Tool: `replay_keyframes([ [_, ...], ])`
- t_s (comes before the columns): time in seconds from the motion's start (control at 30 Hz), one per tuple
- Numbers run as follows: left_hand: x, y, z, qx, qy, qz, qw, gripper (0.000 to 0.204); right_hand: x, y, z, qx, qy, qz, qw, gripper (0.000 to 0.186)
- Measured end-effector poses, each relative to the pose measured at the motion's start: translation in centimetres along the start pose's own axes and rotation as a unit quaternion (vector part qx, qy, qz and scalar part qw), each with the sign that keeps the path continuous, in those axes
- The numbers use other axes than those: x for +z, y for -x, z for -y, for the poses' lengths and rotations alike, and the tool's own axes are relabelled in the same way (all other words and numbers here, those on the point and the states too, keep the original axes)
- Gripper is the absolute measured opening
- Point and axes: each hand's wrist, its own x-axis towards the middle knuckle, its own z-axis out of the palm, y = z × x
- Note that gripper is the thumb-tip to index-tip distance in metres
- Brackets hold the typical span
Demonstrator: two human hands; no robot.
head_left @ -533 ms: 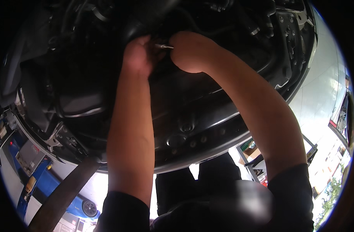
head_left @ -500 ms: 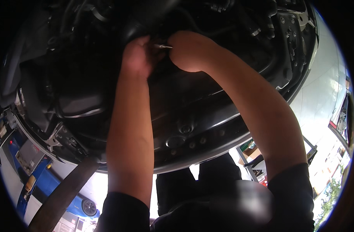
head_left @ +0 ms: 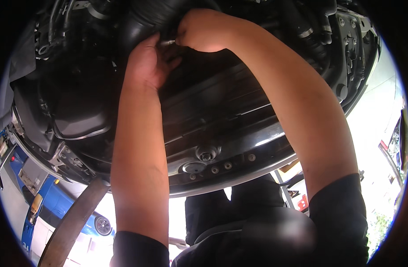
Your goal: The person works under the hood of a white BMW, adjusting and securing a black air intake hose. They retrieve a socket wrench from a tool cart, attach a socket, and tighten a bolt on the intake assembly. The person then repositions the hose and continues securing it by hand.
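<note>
Both my arms reach up into the dark underside of a car (head_left: 204, 107). My right hand (head_left: 206, 31) is closed around a slim metal tool (head_left: 168, 42). Only its short silvery end shows, pointing toward my left hand; its kind is hidden by the fist. My left hand (head_left: 146, 62) is beside that end, thumb raised and fingers apart, with nothing visible gripped in it. Just above both hands hangs a thick black ribbed hose (head_left: 152, 18). What the metal end touches is lost in shadow.
A black panel with bolts (head_left: 228, 166) and a round plug (head_left: 207, 154) lies between my forearms. A hose clamp (head_left: 305, 32) is at upper right. At lower left are a brown post-like bar (head_left: 75, 222), a blue lift post (head_left: 34, 213) and a blue car (head_left: 90, 224).
Both hands have shifted slightly up and left in the picture, along with the whole view. The underside looks brighter. The metal end stays between my hands.
</note>
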Motion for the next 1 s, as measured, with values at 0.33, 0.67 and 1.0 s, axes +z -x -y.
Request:
replay_keyframes([
  [0.33, -0.2, -1.1, 0.6, -0.011, 0.068, -0.005, 0.998, 0.041, 2.8, 1.2, 2.3, 0.131, -0.058, -0.063, 0.988, 0.026],
  [0.67, -0.5, -1.7, 0.8, 0.001, 0.180, 0.038, 0.983, 0.034, 3.8, 1.3, 4.4, 0.183, -0.121, -0.027, 0.975, 0.044],
  [1.0, -0.4, 2.3, -0.1, -0.026, 0.207, -0.076, 0.975, 0.026, 4.3, 1.1, 4.0, 0.155, -0.102, -0.038, 0.982, 0.024],
])
